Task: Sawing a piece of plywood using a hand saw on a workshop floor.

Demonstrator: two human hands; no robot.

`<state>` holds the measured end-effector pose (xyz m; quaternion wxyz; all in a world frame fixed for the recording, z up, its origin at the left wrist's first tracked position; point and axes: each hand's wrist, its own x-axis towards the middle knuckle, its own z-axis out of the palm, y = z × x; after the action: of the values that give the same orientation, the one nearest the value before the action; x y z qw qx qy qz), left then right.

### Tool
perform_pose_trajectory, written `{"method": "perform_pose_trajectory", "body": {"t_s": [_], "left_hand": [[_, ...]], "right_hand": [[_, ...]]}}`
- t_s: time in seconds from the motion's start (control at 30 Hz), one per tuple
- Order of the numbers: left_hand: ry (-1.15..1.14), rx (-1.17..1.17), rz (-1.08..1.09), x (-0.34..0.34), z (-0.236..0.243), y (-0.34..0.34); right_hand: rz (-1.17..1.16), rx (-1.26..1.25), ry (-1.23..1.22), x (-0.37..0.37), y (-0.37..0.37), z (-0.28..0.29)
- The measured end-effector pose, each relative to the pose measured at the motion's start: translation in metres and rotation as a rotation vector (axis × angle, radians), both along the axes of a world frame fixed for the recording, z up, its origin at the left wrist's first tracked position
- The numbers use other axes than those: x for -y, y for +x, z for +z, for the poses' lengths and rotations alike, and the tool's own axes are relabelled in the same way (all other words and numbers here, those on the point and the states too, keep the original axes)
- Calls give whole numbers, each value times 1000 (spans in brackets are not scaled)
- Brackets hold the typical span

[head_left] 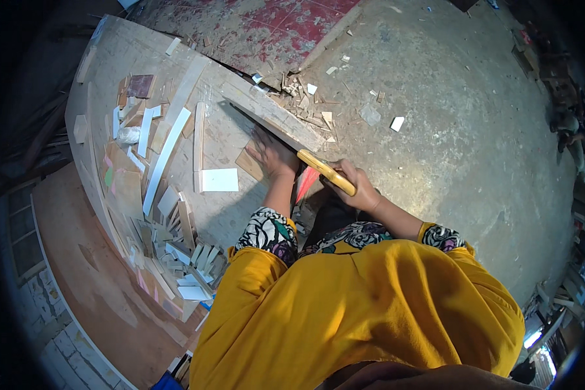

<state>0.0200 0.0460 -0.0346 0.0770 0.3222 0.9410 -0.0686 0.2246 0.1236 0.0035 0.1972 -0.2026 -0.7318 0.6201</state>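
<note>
My right hand (360, 184) is closed round the yellow handle of a hand saw (325, 170). The saw's dark blade (264, 125) points away to the upper left, along the right side of the workbench (231, 140). Close beside the blade, my left hand (271, 156) lies with its fingers spread on a small brown wooden piece (249, 164). The blade partly hides those fingertips, and I cannot tell whether its teeth touch wood. Left of that hand are a white rectangular piece (220, 180) and a narrow wooden strip (199, 136).
White strips (167, 159) and wood offcuts (195, 260) crowd the bench's left side. A red pointed object (307, 182) shows below the saw handle. Wood scraps (315, 117) litter the concrete floor (448, 130) by the bench edge. A brown board (91, 273) lies at the lower left.
</note>
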Motion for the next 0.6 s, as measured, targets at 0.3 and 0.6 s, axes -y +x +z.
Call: {"method": "perform_pose_trajectory", "body": {"t_s": [0.3, 0.6], "left_hand": [[-45, -87, -16, 0, 3, 0], [323, -65, -120, 17, 9, 3]], "right_hand": [[12, -2, -55, -9, -4, 4], [-225, -69, -566, -57, 26, 33]]}}
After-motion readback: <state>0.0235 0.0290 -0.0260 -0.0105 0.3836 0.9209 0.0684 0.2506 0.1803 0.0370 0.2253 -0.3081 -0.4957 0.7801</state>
